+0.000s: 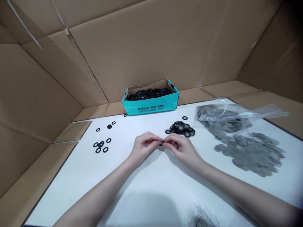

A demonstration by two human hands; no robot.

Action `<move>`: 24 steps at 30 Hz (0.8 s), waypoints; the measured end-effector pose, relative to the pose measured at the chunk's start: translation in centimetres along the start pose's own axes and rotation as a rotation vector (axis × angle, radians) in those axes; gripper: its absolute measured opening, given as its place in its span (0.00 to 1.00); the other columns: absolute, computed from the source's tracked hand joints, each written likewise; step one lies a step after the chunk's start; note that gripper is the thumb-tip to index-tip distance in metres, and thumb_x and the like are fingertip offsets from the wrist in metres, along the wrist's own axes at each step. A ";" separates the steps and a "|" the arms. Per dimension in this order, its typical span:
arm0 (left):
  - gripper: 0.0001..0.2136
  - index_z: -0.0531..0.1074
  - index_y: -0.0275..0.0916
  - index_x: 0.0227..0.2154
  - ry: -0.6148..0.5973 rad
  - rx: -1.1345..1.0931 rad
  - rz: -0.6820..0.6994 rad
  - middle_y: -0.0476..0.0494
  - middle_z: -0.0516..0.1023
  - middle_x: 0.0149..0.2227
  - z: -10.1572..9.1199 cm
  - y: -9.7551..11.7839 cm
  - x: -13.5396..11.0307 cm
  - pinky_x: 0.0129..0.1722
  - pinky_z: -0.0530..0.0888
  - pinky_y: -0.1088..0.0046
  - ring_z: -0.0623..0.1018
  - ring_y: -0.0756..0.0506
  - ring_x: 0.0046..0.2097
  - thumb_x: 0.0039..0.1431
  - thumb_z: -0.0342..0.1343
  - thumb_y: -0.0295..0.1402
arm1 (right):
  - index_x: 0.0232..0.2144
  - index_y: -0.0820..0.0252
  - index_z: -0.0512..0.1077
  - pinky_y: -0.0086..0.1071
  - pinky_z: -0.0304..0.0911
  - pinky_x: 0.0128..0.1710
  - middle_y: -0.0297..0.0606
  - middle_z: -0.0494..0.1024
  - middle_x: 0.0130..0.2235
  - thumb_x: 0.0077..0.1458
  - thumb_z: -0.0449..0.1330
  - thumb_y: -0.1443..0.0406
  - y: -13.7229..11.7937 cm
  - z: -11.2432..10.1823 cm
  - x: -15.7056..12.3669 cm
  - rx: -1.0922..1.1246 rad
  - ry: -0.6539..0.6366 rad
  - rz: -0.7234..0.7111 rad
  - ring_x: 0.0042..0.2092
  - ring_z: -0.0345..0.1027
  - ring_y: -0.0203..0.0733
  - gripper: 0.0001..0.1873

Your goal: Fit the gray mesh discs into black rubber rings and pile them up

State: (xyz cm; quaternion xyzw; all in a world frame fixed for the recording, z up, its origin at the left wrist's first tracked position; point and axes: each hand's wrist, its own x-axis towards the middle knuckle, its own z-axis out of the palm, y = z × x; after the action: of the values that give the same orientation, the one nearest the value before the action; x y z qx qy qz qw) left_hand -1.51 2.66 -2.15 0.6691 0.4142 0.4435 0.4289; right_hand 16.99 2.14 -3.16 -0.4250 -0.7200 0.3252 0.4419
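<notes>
In the head view we see the left hand [144, 146] and the right hand [181, 148] meeting well in front of the teal cardboard box [151, 105]. Their fingertips are drawn together on one small black rubber ring [161, 143]. Each grip is pinched shut on it from its own side, and the ring is held low over the white counter [142, 183]. We judge that the fingertip pinch suits so small and thin a part, which a fuller hold would hide.

The box stands at the far edge of the counter, against the brown cardboard walls [165, 41], and is filled with black rings. In front of the box and to its right lies a small heap of black rings with grey centres [181, 128], just beyond the right hand. In front of the box and to its left lie scattered loose black rings [101, 145], apart from either hand. Far to the right of the box a clear plastic bag [227, 118] lies open on its side, and a spread of grey round mesh discs [251, 151] spills from it. Each kind seems to us kept to its own patch so the kinds do not mix.

The front of the box reads "CAN'T STOP WON'T STOP" in white, under a line of Chinese characters too small for us to read
</notes>
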 end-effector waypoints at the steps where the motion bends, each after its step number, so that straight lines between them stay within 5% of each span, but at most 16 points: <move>1: 0.07 0.80 0.37 0.32 0.004 0.010 0.007 0.42 0.79 0.34 0.0 0.0 0.0 0.36 0.73 0.73 0.77 0.47 0.36 0.57 0.61 0.35 | 0.27 0.57 0.74 0.32 0.58 0.27 0.35 0.74 0.27 0.57 0.58 0.65 0.0 0.0 0.0 -0.003 -0.003 -0.006 0.29 0.65 0.39 0.08; 9: 0.07 0.74 0.38 0.40 -0.041 0.051 0.029 0.45 0.76 0.37 0.3 0.2 -0.2 0.43 0.73 0.74 0.75 0.49 0.40 0.59 0.58 0.32 | 0.27 0.57 0.72 0.32 0.57 0.28 0.35 0.74 0.28 0.58 0.57 0.66 0.2 0.1 -0.1 -0.049 -0.022 -0.025 0.30 0.65 0.38 0.08; 24: 0.04 0.69 0.39 0.39 -0.148 0.234 0.130 0.47 0.74 0.36 -0.2 -0.1 0.1 0.40 0.70 0.76 0.74 0.50 0.37 0.62 0.56 0.31 | 0.27 0.58 0.69 0.31 0.55 0.28 0.34 0.70 0.28 0.59 0.55 0.66 0.6 -0.3 0.2 -0.085 -0.079 -0.057 0.30 0.64 0.38 0.08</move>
State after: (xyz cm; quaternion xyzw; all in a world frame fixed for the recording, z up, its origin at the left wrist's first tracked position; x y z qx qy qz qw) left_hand -1.71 2.81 -2.22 0.7709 0.3862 0.3683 0.3477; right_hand 17.41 2.62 -3.44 -0.4095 -0.7618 0.2980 0.4040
